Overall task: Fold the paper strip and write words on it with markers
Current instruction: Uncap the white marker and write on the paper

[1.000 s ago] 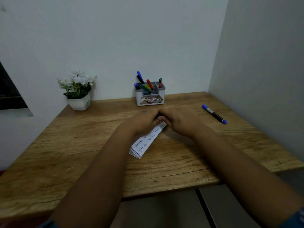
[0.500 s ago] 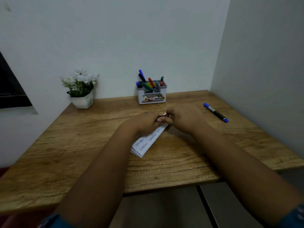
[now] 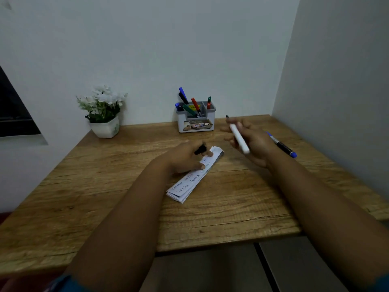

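Head camera looks down at a wooden desk set in a corner. The left hand rests on the folded paper strip; its fingertips press the far part of the strip, and a small black marker cap is pinched between the curled fingers. The strip lies flat and slanted, with handwritten words running out from under the fingers toward the near edge of the desk. Its far end sticks out just past the fingertips.

The right hand is lifted above the desk, apart from the strip, and its fingers grasp a white marker without cap. The dark tip points away, beyond the fingers.

Just behind the right hand a blue-capped black marker lies on the desk. Farther than both hands, at the wall, a grey pen holder stands with several markers, and a white pot of white flowers stands to its left.
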